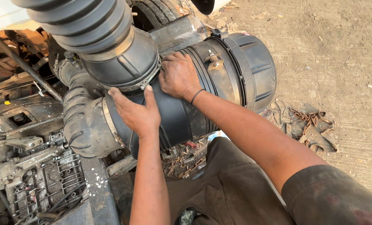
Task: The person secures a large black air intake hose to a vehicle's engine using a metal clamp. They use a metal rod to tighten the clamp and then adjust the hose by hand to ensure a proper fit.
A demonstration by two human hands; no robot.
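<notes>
**Both hands pressed on a big black air-cleaner housing**

Dark work sleeves and trousers [236, 187] fill the bottom of the view, and from them two bare forearms reach up to a black cylindrical air-cleaner housing [182, 116] lying on its side. Left hand [136, 112] lies flat and spread on the drum's near curve, thumb pointing up toward a metal band clamp [146, 83] just beyond the fingertips; it grips nothing. Right hand [178, 76] sits higher, fingers curled and bunched right at that clamp where the housing's neck meets a ribbed black hose [94, 25]; whether a clamp screw or a small tool is pinched under the fingers cannot be told. A thin dark band circles that wrist.

Just past the right wrist a spring latch [213, 60] holds the ribbed end cap [254, 66]. Beyond the left fingertips a dusty corrugated elbow hose [84, 125] curves away from the drum, and farther down on that side lie grimy engine parts [40, 179]. Well past the end cap, rusty chain and scrap [309, 125] lie on the dirt ground [340, 50].

Risks, as I judge them: the clamp's edge and screw sit against bare fingertips, so a slip could cut or pinch. The drum looks heavy and dusty; a flat palm gives little hold, and it could roll or drop if its joint comes free.
</notes>
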